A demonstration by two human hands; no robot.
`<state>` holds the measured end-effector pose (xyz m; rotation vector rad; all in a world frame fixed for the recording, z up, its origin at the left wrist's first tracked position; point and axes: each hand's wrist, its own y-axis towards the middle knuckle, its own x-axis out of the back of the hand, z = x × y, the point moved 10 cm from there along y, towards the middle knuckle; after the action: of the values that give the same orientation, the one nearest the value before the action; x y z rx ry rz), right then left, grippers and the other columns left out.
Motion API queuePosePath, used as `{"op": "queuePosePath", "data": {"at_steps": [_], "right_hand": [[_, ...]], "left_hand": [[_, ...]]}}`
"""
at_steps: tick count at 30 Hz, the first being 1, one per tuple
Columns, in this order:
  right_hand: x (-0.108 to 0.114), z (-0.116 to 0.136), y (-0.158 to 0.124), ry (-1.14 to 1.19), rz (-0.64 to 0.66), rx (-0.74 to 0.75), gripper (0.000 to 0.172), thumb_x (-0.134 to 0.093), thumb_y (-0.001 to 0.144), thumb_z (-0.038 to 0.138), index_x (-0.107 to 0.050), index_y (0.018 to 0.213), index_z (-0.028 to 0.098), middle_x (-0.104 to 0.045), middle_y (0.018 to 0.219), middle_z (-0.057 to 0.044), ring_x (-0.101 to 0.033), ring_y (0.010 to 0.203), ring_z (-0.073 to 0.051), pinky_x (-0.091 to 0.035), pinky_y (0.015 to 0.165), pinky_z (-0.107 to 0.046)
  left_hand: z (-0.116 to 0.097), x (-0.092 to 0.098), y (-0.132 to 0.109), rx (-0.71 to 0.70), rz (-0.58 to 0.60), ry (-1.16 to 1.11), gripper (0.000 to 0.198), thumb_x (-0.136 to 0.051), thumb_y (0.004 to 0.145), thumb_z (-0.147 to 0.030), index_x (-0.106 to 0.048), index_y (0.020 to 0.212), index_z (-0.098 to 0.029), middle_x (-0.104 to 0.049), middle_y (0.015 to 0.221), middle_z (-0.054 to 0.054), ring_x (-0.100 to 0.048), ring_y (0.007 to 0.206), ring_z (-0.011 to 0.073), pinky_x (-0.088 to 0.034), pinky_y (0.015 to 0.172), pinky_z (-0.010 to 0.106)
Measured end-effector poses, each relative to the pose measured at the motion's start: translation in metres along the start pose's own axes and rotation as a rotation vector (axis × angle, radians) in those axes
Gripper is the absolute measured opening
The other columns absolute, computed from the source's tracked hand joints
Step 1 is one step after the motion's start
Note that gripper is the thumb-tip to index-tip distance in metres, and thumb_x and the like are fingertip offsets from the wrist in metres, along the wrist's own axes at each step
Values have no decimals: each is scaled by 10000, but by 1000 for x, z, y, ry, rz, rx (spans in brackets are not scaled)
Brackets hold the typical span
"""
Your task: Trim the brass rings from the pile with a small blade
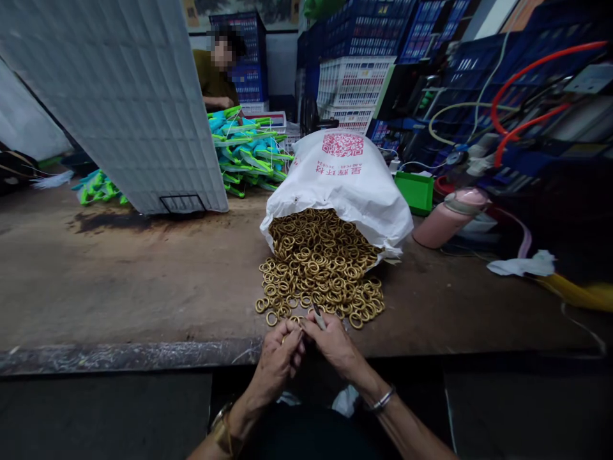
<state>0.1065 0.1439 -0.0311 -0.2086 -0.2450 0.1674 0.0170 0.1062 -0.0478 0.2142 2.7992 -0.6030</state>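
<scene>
A white sack (342, 182) lies on its side on the brown worktable (143, 281), spilling a heap of brass rings (318, 268) toward me. My left hand (279, 356) and my right hand (334, 345) meet at the near edge of the heap, fingers pinched together. The left fingers close on a brass ring (290, 332). The right hand grips a small dark tool (318, 317) that sticks up between its fingers. A watch sits on my left wrist, a bracelet on my right.
A large white slatted panel (129, 96) leans at the back left. Green and blue plastic parts (249, 150) are piled behind it, near another person in a dark shirt (215, 73). A pink bottle (450, 217), green box (416, 191), hoses and blue crates stand at the right.
</scene>
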Motion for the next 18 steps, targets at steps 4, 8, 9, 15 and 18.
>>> {"op": "queuePosePath", "data": {"at_steps": [4, 8, 9, 15, 18], "right_hand": [[1, -6, -1, -10, 9, 9, 230, -445, 746, 336, -444, 570, 189, -417, 501, 55, -356, 479, -82, -295, 491, -207], [5, 3, -10, -270, -39, 142, 194, -389, 777, 259, -459, 608, 195, -463, 544, 31, -397, 522, -101, -282, 519, -215], [2, 6, -14, -352, -18, 181, 161, -385, 767, 213, -470, 631, 197, -480, 557, 27, -409, 531, -104, -276, 525, -216], [-10, 11, -27, -701, 75, 241, 238, -385, 641, 42, -505, 782, 191, -580, 669, -2, -486, 610, -121, -252, 550, -221], [-9, 11, -27, -804, 55, 214, 250, -393, 651, 46, -504, 826, 186, -610, 713, -17, -516, 633, -134, -239, 551, -236]], "left_hand": [[6, -4, -5, 35, 26, -105, 335, -548, 719, -501, -439, 735, -184, -442, 552, -73, -316, 379, 20, -191, 356, 135], [8, -4, -7, 20, 12, -143, 299, -545, 740, -463, -427, 755, -189, -461, 580, -68, -332, 398, 19, -206, 372, 131], [7, -3, -7, 13, 0, -129, 295, -543, 743, -460, -424, 757, -190, -463, 581, -67, -335, 397, 20, -203, 369, 131], [4, 0, -8, -14, -49, -13, 310, -553, 726, -470, -413, 739, -194, -441, 543, -76, -337, 382, 25, -205, 361, 133], [3, 1, -11, -33, -47, 38, 302, -539, 738, -464, -420, 726, -187, -449, 540, -70, -341, 387, 28, -222, 365, 135]]}}
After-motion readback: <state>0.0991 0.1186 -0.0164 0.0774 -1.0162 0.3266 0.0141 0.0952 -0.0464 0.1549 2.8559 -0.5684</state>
